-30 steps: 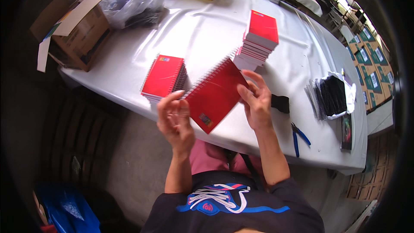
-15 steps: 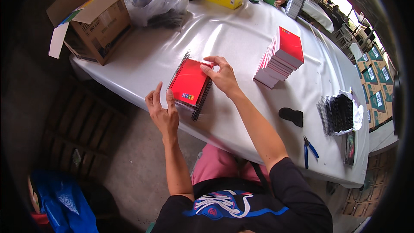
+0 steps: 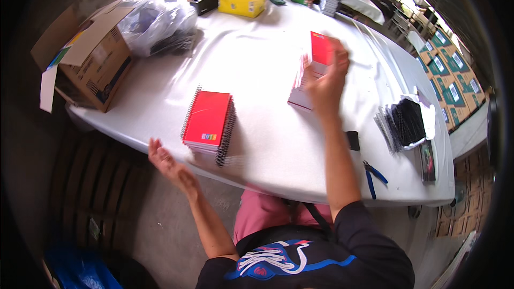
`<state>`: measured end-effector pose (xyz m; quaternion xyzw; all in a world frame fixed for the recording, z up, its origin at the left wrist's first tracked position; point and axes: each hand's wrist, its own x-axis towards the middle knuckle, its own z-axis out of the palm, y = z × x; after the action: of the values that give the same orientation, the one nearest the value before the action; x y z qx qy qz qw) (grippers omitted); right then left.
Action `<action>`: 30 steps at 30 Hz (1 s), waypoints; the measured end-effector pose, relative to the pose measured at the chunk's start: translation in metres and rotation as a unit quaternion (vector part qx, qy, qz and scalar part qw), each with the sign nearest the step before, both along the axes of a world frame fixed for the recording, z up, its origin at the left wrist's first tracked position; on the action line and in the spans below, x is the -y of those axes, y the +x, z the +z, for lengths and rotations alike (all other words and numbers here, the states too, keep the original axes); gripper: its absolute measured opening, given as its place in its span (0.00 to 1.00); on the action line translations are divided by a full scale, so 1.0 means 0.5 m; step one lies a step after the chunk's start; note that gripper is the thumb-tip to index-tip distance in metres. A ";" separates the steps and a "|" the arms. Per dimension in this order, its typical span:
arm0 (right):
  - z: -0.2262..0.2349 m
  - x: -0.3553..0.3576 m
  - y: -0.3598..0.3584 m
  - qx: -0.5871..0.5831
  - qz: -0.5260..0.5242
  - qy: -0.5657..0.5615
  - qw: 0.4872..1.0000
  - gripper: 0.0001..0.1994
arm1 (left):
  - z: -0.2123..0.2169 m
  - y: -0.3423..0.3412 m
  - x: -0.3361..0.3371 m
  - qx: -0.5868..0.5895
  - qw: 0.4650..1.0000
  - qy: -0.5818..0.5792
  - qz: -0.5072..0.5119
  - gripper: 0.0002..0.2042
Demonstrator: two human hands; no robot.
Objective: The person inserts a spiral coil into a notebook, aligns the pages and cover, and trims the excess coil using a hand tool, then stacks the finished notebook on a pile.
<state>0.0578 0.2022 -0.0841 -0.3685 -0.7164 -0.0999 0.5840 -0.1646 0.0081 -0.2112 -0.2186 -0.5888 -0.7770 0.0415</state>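
Observation:
A stack of red-covered spiral notebooks [image 3: 208, 113] lies near the table's front edge, with wire coils showing along both sides. My left hand [image 3: 172, 167] is off its near left corner, palm turned up, fingers spread and holding nothing. Farther right stands a taller pile of red-covered books [image 3: 320, 48] with white page edges and no coils in sight. My right hand [image 3: 327, 77] is at this pile's right side, thumb and fingers apart around its upper part. Motion blurs those fingers, so whether they grip a book is unclear.
Blue-handled pliers [image 3: 373, 177] and a partly covered black item [image 3: 353, 140] lie right of my right forearm. Beyond them is a bundle of black coils [image 3: 409, 123]. A cardboard box [image 3: 101, 69], plastic bag [image 3: 158, 24] and yellow box [image 3: 241, 1] stand behind. Another person works across the table.
My right hand has left the spiral notebooks and moved right to the tall pile. My left hand has drawn back from the notebooks and opened out. The view has shifted.

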 end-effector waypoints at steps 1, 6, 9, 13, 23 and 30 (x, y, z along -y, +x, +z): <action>0.037 -0.017 0.045 -0.041 -0.025 -0.049 0.998 0.29 | 0.022 0.013 0.006 -0.008 1.000 -0.014 0.016 0.26; 0.041 -0.149 0.193 -0.065 0.094 -0.437 0.892 0.50 | 0.115 0.094 -0.002 -0.123 0.992 -0.009 0.028 0.20; 0.071 -0.167 0.202 0.014 0.044 -0.440 0.897 0.49 | 0.140 0.127 -0.006 -0.207 0.977 -0.024 0.035 0.19; 0.098 -0.134 0.190 0.046 -0.060 -0.289 0.954 0.46 | 0.175 0.182 -0.017 -0.315 0.948 -0.028 0.031 0.19; -0.126 0.164 0.303 0.203 0.166 -0.238 0.935 0.35 | 0.147 0.466 -0.078 -0.499 0.809 -0.122 -0.286 0.28; -0.168 0.089 0.522 0.135 0.133 -0.369 0.910 0.25 | 0.021 0.500 -0.142 -0.519 0.767 -0.269 -0.266 0.25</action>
<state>0.3191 0.1579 -0.1680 -0.4420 -0.8165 0.2013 0.3122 0.0856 0.0792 -0.2005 -0.7384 -0.5809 -0.3351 0.0717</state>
